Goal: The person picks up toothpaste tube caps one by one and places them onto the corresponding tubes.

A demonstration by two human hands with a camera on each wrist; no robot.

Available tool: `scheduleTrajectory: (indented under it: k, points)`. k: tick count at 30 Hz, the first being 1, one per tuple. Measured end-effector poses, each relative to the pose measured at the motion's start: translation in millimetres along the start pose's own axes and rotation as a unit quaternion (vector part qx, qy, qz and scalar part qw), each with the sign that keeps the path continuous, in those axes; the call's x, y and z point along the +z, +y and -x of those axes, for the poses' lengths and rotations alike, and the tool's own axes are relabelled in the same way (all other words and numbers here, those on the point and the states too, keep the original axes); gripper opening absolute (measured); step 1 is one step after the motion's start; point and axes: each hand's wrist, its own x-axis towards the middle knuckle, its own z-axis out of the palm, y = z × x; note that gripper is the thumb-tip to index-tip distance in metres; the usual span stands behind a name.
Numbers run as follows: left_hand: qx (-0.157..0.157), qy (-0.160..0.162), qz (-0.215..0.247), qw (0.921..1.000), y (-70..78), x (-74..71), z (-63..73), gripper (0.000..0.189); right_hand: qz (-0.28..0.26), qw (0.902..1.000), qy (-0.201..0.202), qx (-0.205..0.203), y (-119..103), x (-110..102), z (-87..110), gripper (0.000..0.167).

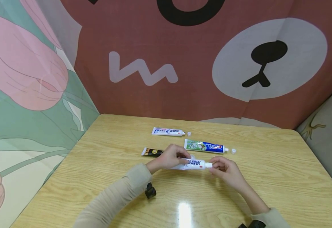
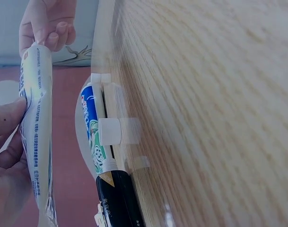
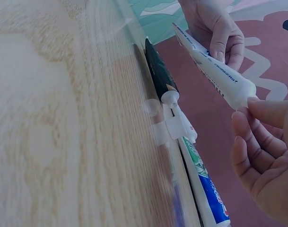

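Note:
My left hand (image 1: 170, 157) grips a white toothpaste tube (image 1: 194, 164) with blue print, held above the table and pointing right. At its right end is a white cap (image 1: 208, 165), which the thumb and fingers of my right hand (image 1: 227, 172) pinch. In the right wrist view the fingertips largely cover the cap. Partly behind the left hand lies a black toothpaste tube (image 1: 151, 152). Beyond the held tube, a green and blue toothpaste tube (image 1: 206, 146) lies uncapped, with a loose white cap (image 1: 233, 151) beside its nozzle.
Farther back lies another white toothpaste tube (image 1: 168, 131), its small cap (image 1: 189, 134) just right of its nozzle. A white cap (image 2: 109, 131) stands on the table near the black tube. The wooden table (image 1: 111, 139) meets a printed backdrop (image 1: 143, 101) at its far edge.

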Motion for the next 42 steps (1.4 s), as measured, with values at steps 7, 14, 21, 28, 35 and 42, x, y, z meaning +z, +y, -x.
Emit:
scheduleTrajectory:
  k: [7,14,21,28,35,42]
  points:
    - [-0.005,0.003,-0.005,1.0,-16.1,5.0,-3.9,0.011,-0.002,0.9998,-0.007,0.02,-2,1,-0.8,0.01]
    - [-0.004,0.002,-0.006,1.0,-13.8,4.5,-4.2,0.011,0.023,0.9996,-0.01,0.015,0,1,-1.1,0.016]
    - [-0.006,0.004,-0.007,0.9999,-15.6,5.3,-4.6,0.011,-0.002,0.9998,-0.014,0.011,-3,1,-0.3,0.025]
    - [-0.008,0.002,0.004,1.0,-15.6,5.6,-4.1,0.011,0.007,0.9989,-0.015,0.043,-5,2,-0.1,0.011]
    - [-0.004,0.0,-0.006,1.0,-14.8,5.4,-3.7,0.01,0.036,0.9965,-0.007,0.075,-5,1,-0.6,0.014]
    - [0.001,0.001,-0.01,1.0,-15.1,5.3,-2.8,0.01,0.026,0.9994,-0.005,0.022,-6,1,0.6,0.021]
